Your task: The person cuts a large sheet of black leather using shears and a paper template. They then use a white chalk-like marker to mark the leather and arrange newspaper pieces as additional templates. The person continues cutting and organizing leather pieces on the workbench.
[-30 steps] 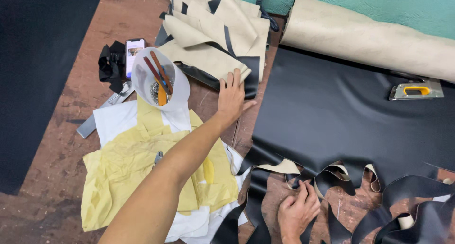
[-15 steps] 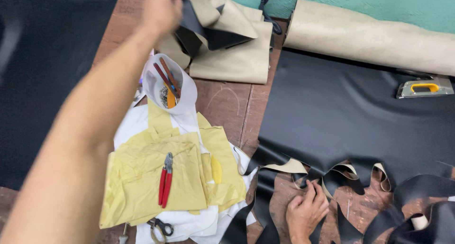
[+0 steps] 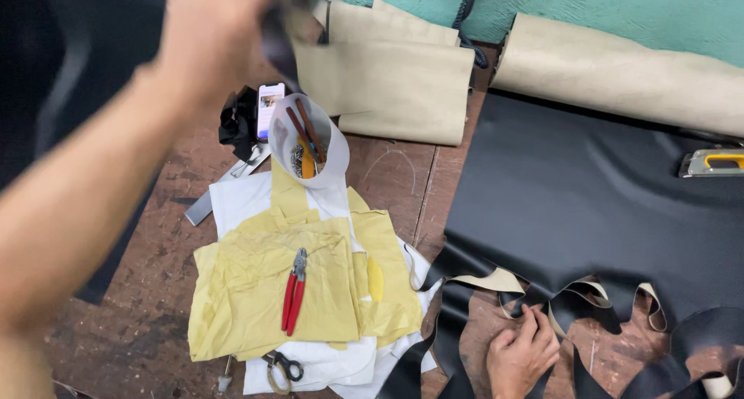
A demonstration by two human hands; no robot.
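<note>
Moved: left hand [image 3: 213, 31] has risen from the beige stack, lifting a dark scrap [image 3: 277, 38] clear.
Sheet [image 3: 589, 205]: black, spread rightward.
Right hand [image 3: 521, 358]: fingers curled, pinning the sheet's cut edge, nearer it.
Left grip: clamped on scrap, blurred.

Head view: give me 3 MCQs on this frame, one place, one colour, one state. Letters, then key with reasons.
1. Where do the pliers lie?
A. on the yellow sheets
B. on the black sheet
C. in the white tub

2. What colour are the pliers' handles?
A. blue
B. red
C. green

3. What is the right hand doing?
A. lifted in the air
B. resting on black strips at the black sheet's edge
C. holding the stapler

Key: 1 A, they rest on the yellow pile; 2 B, both handles are red; 3 B, its fingers press the cut strips, while the left hand is raised with a dark piece.
</note>
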